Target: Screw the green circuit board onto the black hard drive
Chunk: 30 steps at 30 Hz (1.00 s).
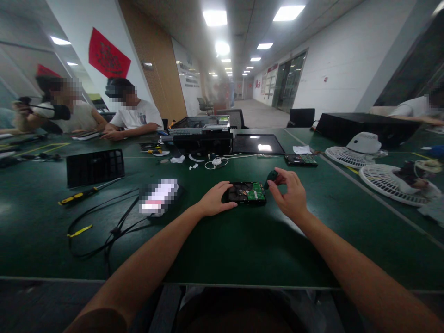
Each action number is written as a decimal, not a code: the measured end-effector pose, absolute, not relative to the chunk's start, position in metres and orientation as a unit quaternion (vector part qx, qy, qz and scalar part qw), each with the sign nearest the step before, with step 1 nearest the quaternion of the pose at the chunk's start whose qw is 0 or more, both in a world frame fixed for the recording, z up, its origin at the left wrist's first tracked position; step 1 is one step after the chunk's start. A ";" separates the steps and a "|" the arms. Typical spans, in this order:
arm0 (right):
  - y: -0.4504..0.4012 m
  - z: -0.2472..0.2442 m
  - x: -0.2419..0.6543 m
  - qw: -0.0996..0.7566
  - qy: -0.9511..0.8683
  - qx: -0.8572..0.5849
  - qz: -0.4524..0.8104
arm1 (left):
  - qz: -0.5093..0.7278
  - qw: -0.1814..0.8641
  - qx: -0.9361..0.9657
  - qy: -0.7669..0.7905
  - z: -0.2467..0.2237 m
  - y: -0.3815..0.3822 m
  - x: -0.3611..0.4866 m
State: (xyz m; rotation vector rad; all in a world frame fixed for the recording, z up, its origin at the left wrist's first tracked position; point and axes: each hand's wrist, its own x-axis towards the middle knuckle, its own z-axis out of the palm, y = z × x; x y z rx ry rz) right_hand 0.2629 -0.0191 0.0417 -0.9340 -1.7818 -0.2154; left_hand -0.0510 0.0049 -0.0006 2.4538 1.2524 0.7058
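Observation:
A hard drive [255,190] lies on the green tabletop with its circuit board, bright green at the right part, facing up. My left hand [214,200] grips its left end, thumb along the near edge and fingers at the far edge. Just off the drive's right end, my right hand [288,194] pinches a small dark green piece [271,178] between thumb and fingers. What kind of thing this piece is cannot be made out. Behind it and to the right rests a second hard drive [301,160].
On the left are a lit phone [158,197], a black cable [114,231], a yellow-black screwdriver [78,196] and a dark screen [95,167]. An open computer case [201,134] and a flat panel [258,144] stand beyond. White fan grilles [391,182] lie right. Other people sit around.

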 end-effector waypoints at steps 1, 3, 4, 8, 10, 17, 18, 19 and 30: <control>-0.019 0.042 0.263 0.531 -0.745 -0.392 -0.091 | 0.245 0.147 0.854 0.435 -0.001 0.005 -0.051; -0.019 0.041 0.263 0.532 -0.744 -0.393 -0.093 | 0.244 0.145 0.854 0.435 -0.002 0.006 -0.051; -0.018 0.041 0.263 0.533 -0.743 -0.393 -0.093 | 0.242 0.145 0.855 0.436 -0.002 0.006 -0.051; -0.016 0.038 0.265 0.533 -0.744 -0.394 -0.084 | 0.238 0.144 0.854 0.439 -0.001 0.006 -0.052; -0.016 0.037 0.265 0.533 -0.744 -0.395 -0.077 | 0.234 0.145 0.854 0.442 0.000 0.005 -0.052; -0.013 0.034 0.265 0.541 -0.737 -0.400 -0.072 | 0.232 0.143 0.854 0.442 0.000 0.005 -0.051; -0.012 0.034 0.266 0.540 -0.736 -0.402 -0.072 | 0.233 0.142 0.855 0.442 0.000 0.005 -0.051; -0.012 0.033 0.266 0.538 -0.735 -0.406 -0.071 | 0.234 0.142 0.855 0.441 -0.001 0.005 -0.051; -0.010 0.027 0.265 0.531 -0.733 -0.420 -0.063 | 0.239 0.143 0.855 0.438 0.001 0.003 -0.051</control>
